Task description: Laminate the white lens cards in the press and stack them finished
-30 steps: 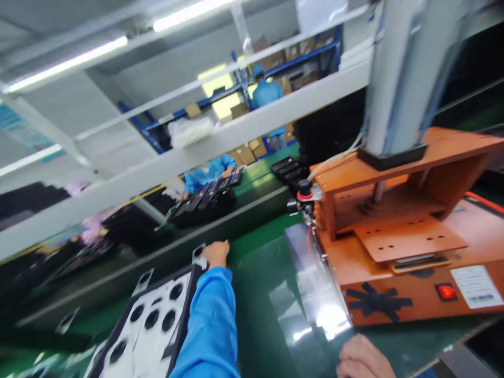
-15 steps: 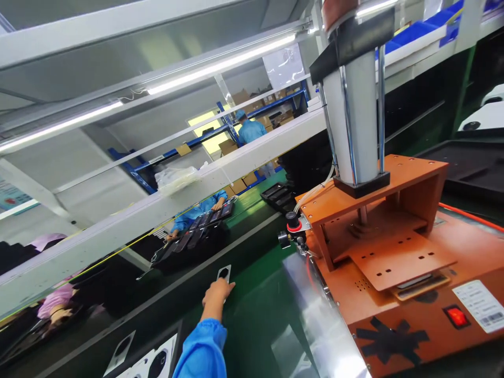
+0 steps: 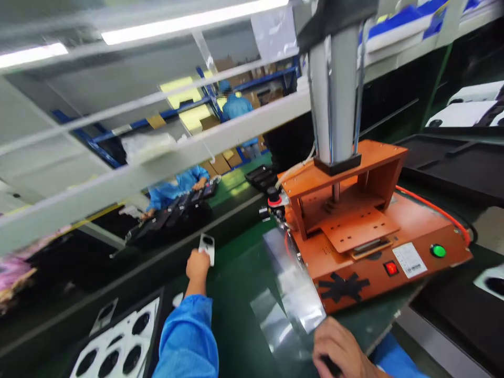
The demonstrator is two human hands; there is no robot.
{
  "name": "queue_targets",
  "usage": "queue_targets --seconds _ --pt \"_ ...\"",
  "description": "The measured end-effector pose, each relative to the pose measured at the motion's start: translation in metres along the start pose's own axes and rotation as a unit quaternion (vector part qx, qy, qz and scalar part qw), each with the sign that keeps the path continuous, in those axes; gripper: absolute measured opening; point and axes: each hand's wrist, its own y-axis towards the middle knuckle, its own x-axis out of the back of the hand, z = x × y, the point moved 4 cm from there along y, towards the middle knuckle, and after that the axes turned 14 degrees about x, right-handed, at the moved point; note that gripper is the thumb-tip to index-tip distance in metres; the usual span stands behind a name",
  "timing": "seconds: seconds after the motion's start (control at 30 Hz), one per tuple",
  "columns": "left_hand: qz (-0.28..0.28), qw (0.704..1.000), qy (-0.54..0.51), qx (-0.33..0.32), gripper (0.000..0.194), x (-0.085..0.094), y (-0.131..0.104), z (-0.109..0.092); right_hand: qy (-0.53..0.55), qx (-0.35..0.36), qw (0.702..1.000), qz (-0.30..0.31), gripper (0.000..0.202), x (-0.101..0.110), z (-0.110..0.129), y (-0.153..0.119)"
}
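Note:
My left hand (image 3: 198, 269) reaches forward over the green bench. Its fingers are closed over the near end of a small white plate (image 3: 211, 253) with a dark round opening, whose far end sticks out past them. Whether the plate touches the bench I cannot tell. At the lower edge of the view, my right hand (image 3: 339, 346) has its fingers curled. A dark patch shows under them, but what it is stays unclear. Close to this hand lie clear plastic sheets (image 3: 275, 320) and the front corner of an orange press (image 3: 346, 291).
A black tray (image 3: 160, 310) at lower left holds several white panels with round black openings. Dark trays (image 3: 452, 157) and white panels (image 3: 460, 113) stand at right. Across the line, a co-worker's blue sleeves (image 3: 173, 186) show beside a black tray. Overhead runs a white beam (image 3: 157, 163).
The view has shifted right and down. My right hand has come into view at the bottom. My left hand is still at the white plate, which now shows brighter and more fully.

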Motion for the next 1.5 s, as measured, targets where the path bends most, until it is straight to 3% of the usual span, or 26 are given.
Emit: queue_targets --seconds 0.13,0.27,0.37,0.43,0.5,0.57,0.67,0.73,0.83,1.03,1.27,1.5 --pt "0.026 0.990 -0.127 -0.049 0.051 -0.009 -0.057 0.042 0.066 -0.023 0.997 0.017 0.016 -0.003 -0.001 -0.008" --pt "0.081 0.974 -0.193 -0.082 0.045 -0.008 -0.172 0.118 0.108 -0.024 0.994 0.014 0.020 -0.005 -0.005 -0.010" --pt "0.110 0.960 -0.255 -0.026 0.042 -0.015 -0.256 0.171 0.135 -0.043 0.990 0.012 0.019 -0.009 -0.001 0.000" --pt "0.147 0.954 -0.260 -0.012 0.046 -0.023 -0.296 0.189 0.171 -0.089 0.980 0.040 0.016 -0.021 0.000 0.013" --pt "0.187 0.954 -0.231 -0.023 0.054 -0.030 -0.317 0.196 0.217 -0.146 0.962 0.082 0.010 -0.042 -0.001 0.029" --pt "0.173 0.970 -0.164 -0.042 0.070 -0.030 -0.322 0.200 0.248 -0.194 0.940 0.130 0.009 -0.069 -0.006 0.046" --pt "0.034 0.990 -0.059 -0.127 0.080 -0.018 -0.316 0.205 0.242 -0.242 0.917 0.207 0.010 -0.110 -0.019 0.067" --pt "-0.017 0.974 -0.031 -0.225 0.072 -0.016 -0.316 0.204 0.213 -0.259 0.907 0.255 0.012 -0.131 -0.026 0.076" --pt "-0.008 0.950 -0.029 -0.312 0.063 -0.026 -0.319 0.203 0.172 -0.275 0.894 0.309 0.013 -0.150 -0.030 0.080" --pt "-0.075 0.942 -0.049 -0.323 0.057 -0.040 -0.322 0.203 0.146 -0.269 0.887 0.346 0.014 -0.164 -0.015 0.081" --pt "-0.096 0.942 -0.070 -0.313 0.052 -0.035 -0.319 0.199 0.138 -0.245 0.894 0.349 0.015 -0.175 0.001 0.076" --pt "-0.097 0.943 -0.077 -0.309 0.052 -0.036 -0.318 0.200 0.092 -0.204 0.910 0.350 0.017 -0.177 0.001 0.071"
